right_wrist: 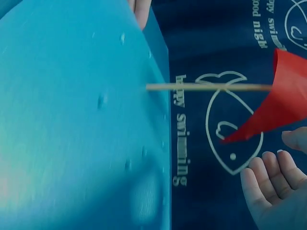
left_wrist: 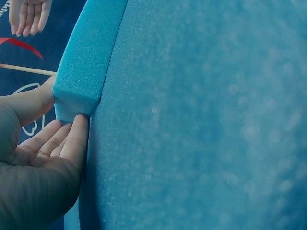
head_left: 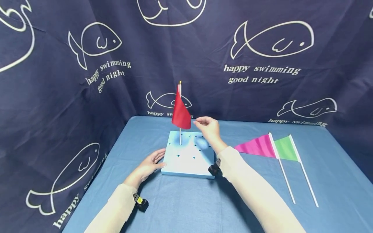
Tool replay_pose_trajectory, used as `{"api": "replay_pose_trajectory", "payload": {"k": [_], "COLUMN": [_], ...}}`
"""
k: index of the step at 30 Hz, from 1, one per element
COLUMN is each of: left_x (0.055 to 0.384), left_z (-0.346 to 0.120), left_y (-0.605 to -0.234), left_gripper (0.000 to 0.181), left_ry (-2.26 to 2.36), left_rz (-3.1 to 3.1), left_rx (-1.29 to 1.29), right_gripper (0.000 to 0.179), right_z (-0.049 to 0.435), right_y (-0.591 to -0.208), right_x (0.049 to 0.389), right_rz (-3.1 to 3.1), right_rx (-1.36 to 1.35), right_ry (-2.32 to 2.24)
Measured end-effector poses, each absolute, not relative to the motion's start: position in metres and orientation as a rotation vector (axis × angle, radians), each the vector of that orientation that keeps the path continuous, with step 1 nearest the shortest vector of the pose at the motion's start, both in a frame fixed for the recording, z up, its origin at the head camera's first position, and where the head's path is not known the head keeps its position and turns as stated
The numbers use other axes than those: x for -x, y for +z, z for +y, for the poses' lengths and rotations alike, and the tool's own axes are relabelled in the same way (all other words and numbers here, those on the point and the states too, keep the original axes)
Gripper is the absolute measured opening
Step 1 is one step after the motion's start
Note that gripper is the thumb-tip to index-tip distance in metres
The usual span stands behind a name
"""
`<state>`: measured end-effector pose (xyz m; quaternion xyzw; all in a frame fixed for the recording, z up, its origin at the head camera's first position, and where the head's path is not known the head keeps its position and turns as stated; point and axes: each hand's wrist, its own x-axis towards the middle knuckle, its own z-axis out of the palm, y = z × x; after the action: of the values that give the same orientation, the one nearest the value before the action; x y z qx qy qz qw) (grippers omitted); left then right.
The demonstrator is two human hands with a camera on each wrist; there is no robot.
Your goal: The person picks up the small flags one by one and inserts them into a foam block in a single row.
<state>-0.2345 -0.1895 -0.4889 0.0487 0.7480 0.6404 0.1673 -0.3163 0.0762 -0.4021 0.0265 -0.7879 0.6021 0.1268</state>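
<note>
A red flag (head_left: 181,113) stands upright, its thin pole (head_left: 180,137) set in the top of a light blue foam block (head_left: 186,166) that has several small holes. At the block's left edge, my left hand (head_left: 149,165) grips it near a corner; the left wrist view shows thumb and fingers (left_wrist: 76,143) on either side of that corner (left_wrist: 79,93). My right hand (head_left: 209,129) hovers above the block's far right part, just right of the red cloth. Its fingers (right_wrist: 259,179) are loosely bent and hold nothing, apart from the flag (right_wrist: 288,91).
On the right of the blue-covered table (head_left: 186,207) lie a pink flag (head_left: 259,145) and a green flag (head_left: 287,149), side by side. A dark blue curtain (head_left: 204,94) with white fish drawings hangs behind and at the left.
</note>
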Motion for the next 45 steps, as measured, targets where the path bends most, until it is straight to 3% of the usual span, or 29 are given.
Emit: {"api": "replay_pose_trajectory", "payload": {"k": [33,45], "left_x": [0.23,0.23], "left_z": [-0.193,-0.188], "left_y": [-0.489,-0.485], "left_gripper": [0.07,0.071], "left_ry": [1.805,1.782], "left_rz": [2.147,2.146], "left_rx": [-0.13,-0.148], "right_gripper": [0.031,0.031], "right_z": [0.213,0.267], "right_y": [-0.418,-0.413], "right_x": [0.293,0.266], "right_rz": [-2.456,-2.46], "right_rx": [0.168,0.148], "right_ry": [1.555,1.477]}}
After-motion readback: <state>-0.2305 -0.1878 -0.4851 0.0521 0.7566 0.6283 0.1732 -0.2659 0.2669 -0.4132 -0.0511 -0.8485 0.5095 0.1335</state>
